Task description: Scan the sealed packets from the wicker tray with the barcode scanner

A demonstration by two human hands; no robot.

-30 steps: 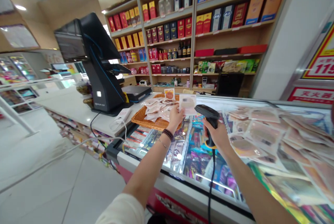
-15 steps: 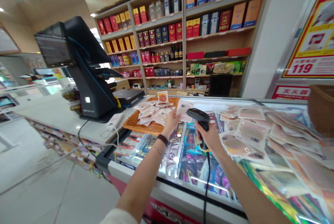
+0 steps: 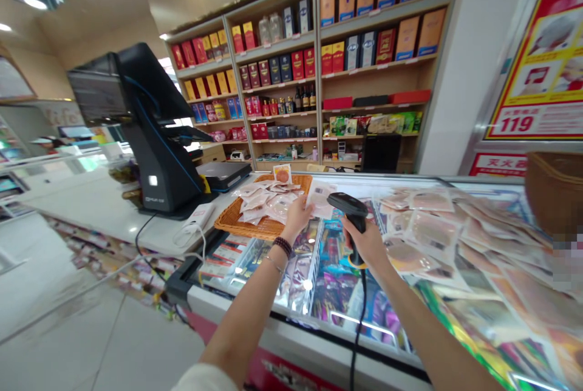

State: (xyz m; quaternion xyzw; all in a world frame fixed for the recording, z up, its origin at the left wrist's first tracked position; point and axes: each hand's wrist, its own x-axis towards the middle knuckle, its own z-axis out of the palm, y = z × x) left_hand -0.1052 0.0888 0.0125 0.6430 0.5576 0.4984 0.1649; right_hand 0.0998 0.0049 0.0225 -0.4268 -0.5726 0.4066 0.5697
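Flat packet [image 3: 321, 198] is held by its left edge in the left hand [image 3: 298, 216], fingers pinched closed on it; it is raised beside the right rim of the wicker basket [image 3: 248, 230], printed label toward the camera, print too blurred to read; a beaded bracelet [image 3: 282, 247] and a thin bangle [image 3: 274, 264] are worn on that wrist.

Black scanner [image 3: 354, 207] is gripped by its handle in the right hand [image 3: 365, 241], fingers wrapped closed around it; its head is pointed left toward the packet, a narrow gap seen between; whether the trigger is pressed cannot be told; black cord [image 3: 356, 330] is hung from the handle, down over the front of the freezer [image 3: 237, 306].

Basket is filled with a loose heap of similar packets [image 3: 262, 198], one with an orange round picture [image 3: 282, 174] stood up at the back; it is set at the freezer's left end, near the counter [image 3: 73, 190]; more packets [image 3: 432, 230] are spread in overlapping piles on the glass, right of the right hand; colorful bags [image 3: 334, 291] are seen under the glass.

On the counter, a black checkout terminal [image 3: 157, 163] is placed, with a white power strip [image 3: 200, 215] near its base; boxed goods [image 3: 273, 69] are lined up on shelves behind.
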